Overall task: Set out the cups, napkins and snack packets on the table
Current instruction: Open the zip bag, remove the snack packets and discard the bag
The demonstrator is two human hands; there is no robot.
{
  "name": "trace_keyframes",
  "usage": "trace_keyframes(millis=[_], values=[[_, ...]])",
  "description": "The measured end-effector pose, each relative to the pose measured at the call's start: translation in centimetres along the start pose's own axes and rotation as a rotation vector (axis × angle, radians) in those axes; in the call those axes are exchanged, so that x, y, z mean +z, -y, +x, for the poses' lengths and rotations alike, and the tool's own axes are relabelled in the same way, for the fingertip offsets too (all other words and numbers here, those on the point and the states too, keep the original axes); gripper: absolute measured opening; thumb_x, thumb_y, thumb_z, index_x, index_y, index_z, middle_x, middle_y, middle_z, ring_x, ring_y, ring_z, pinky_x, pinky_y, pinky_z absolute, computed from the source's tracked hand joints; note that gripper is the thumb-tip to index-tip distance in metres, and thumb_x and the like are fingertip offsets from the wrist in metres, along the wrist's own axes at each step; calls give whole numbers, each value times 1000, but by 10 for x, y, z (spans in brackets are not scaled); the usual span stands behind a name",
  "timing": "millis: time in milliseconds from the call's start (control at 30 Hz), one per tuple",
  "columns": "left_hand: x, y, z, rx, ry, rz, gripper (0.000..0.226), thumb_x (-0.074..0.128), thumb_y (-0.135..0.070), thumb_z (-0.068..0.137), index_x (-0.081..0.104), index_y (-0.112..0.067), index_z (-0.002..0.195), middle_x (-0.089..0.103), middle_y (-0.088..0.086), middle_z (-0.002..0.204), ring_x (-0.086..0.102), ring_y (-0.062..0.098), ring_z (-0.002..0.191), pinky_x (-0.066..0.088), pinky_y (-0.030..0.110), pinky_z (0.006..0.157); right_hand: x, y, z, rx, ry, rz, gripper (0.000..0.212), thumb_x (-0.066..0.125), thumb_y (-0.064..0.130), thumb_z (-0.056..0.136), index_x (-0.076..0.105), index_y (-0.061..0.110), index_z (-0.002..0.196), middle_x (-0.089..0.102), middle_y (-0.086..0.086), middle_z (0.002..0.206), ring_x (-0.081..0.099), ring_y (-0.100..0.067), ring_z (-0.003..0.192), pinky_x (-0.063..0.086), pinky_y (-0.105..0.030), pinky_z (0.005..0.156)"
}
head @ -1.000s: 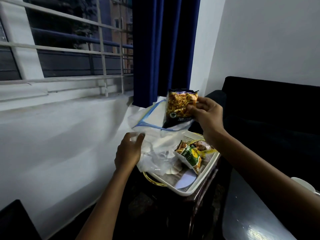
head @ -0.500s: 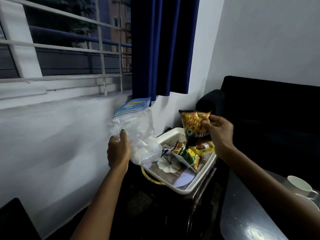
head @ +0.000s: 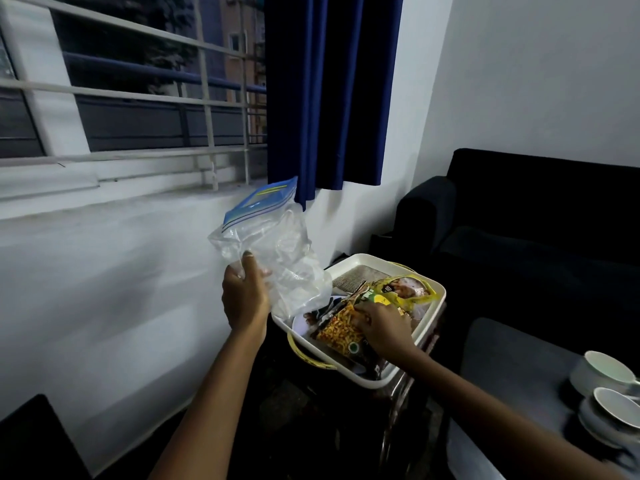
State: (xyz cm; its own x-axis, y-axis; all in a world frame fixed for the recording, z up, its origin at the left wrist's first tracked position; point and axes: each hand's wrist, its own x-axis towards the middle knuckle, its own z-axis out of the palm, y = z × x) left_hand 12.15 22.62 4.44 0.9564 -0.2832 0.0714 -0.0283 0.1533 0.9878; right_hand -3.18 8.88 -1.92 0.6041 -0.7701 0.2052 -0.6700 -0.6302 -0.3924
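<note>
My left hand point(head: 245, 296) grips a clear zip bag point(head: 273, 251) with a blue seal, held upright left of a white tray point(head: 377, 379). My right hand point(head: 381, 323) lies in the tray on an orange-and-black snack packet point(head: 341, 332), its fingers curled over the packet's upper edge. Behind it are a green packet point(head: 375, 299) and a yellow packet point(head: 405, 289). A white plate point(head: 303, 329) shows under the packets. White cups point(head: 602, 372) on saucers stand on the grey table point(head: 512, 368) at the right.
The tray rests on a dark stand by the white wall under a barred window. A blue curtain point(head: 332, 91) hangs above it. A dark sofa point(head: 540, 216) fills the right background. A black object point(head: 31, 441) sits at the bottom left corner.
My right hand has brought the orange packet down from beside the bag into the tray. My left hand has lifted the emptied zip bag upright and away to the left.
</note>
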Motion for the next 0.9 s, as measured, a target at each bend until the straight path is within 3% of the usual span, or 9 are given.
trace_keyframes(millis=[167, 333, 400, 467, 567, 667, 733, 800, 900], values=[[3, -2, -4, -2, 28, -37, 28, 40, -41, 98, 50, -15, 96, 67, 1, 85, 63, 19, 68, 50, 37, 79, -4, 0, 1, -2, 36, -13, 42, 52, 36, 91, 49, 25, 131, 53, -5, 133, 46, -26, 121, 41, -50, 99], [8, -8, -9, -3, 64, -102, 30, 40, -38, 99, 55, -13, 104, 69, 6, 92, 63, 14, 66, 48, 34, 74, -37, 23, -3, -40, -266, 337, 41, 55, 25, 91, 46, 16, 130, 51, -9, 128, 50, -21, 112, 45, -46, 95], [10, -12, -12, -12, 83, -136, 32, 40, -37, 99, 56, -11, 108, 69, 6, 92, 63, 16, 66, 48, 30, 67, -55, 34, -6, -80, -303, 494, 46, 55, 28, 91, 40, 18, 133, 45, -8, 131, 50, -21, 112, 48, -47, 94], [12, -15, -15, -37, 141, -173, 35, 37, -37, 100, 57, -11, 113, 69, 5, 89, 64, 18, 69, 48, 23, 54, -70, 46, -11, -113, -234, 620, 57, 55, 38, 90, 30, 27, 139, 34, -7, 141, 46, -22, 117, 46, -45, 96], [16, -21, -20, -79, 318, -206, 43, 28, -39, 102, 62, -14, 109, 69, -1, 86, 68, 10, 63, 47, 12, 44, -82, 62, -17, -104, -28, 750, 80, 59, 54, 78, 15, 40, 143, 11, 1, 154, 33, -28, 132, 38, -48, 105], [21, -26, -26, -88, 525, -220, 52, 22, -43, 102, 68, -18, 97, 70, 2, 101, 67, 14, 79, 53, 23, 64, -84, 70, -20, -79, 102, 848, 93, 64, 50, 72, 9, 41, 145, 4, -1, 158, 34, -33, 135, 32, -52, 109], [22, -26, -30, -135, 656, -248, 54, 21, -46, 101, 69, -22, 92, 72, 1, 100, 68, 18, 85, 54, 34, 74, -84, 72, -20, -76, 158, 986, 86, 66, 26, 81, 10, 38, 146, 9, -6, 158, 53, -28, 120, 42, -50, 103], [23, -24, -34, -191, 750, -279, 52, 24, -45, 101, 68, -19, 94, 75, 1, 92, 71, 17, 80, 57, 32, 67, -83, 74, -20, -84, 181, 1109, 76, 57, 5, 88, 18, 35, 146, 27, -11, 152, 63, -19, 101, 55, -41, 88], [29, -25, -41, -223, 725, -217, 42, 34, -38, 101, 66, -12, 108, 72, 11, 101, 66, 23, 85, 52, 35, 76, -79, 75, -22, -106, 58, 1120, 55, 51, -3, 89, 40, 24, 136, 61, -10, 119, 70, -13, 85, 59, -29, 65]])
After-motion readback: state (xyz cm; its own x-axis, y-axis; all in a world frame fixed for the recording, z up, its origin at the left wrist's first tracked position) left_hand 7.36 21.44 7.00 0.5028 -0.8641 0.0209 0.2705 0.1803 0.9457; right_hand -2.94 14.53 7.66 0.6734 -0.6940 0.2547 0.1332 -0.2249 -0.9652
